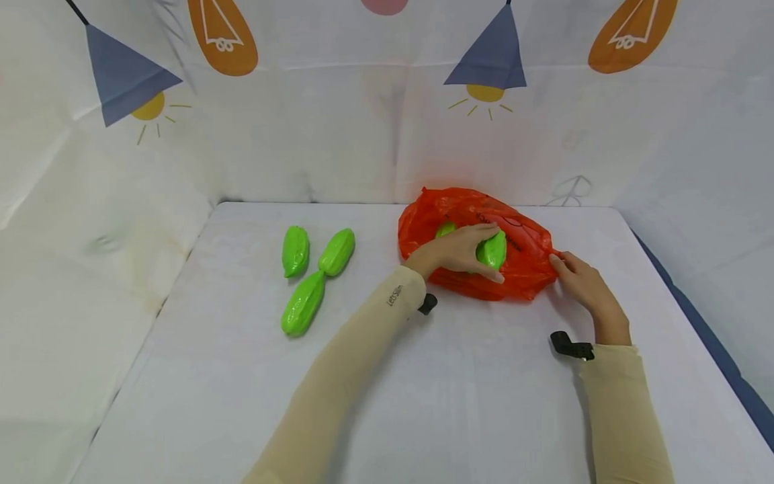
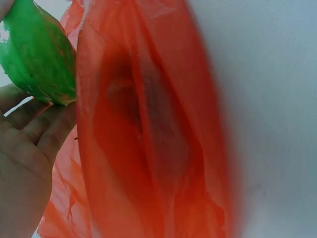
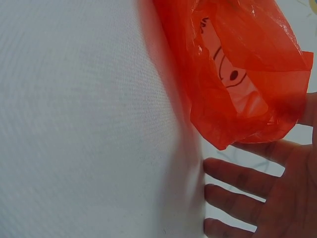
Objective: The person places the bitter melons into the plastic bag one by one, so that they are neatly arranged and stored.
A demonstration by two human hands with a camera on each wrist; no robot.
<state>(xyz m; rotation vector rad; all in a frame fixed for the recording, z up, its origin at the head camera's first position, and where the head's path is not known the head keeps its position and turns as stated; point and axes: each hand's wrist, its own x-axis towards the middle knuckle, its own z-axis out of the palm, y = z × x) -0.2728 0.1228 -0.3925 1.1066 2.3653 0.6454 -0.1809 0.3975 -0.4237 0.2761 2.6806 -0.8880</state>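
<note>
"Nearest?"

"The right grip [image 1: 576,277], pinching the red bag [image 1: 525,265] at its right edge."

"And the left grip [image 1: 461,249]?"

"Slightly farther, curled round a green packet [image 1: 492,251] at the bag's mouth, left of the right grip; the packet's long axis is partly hidden."
</note>
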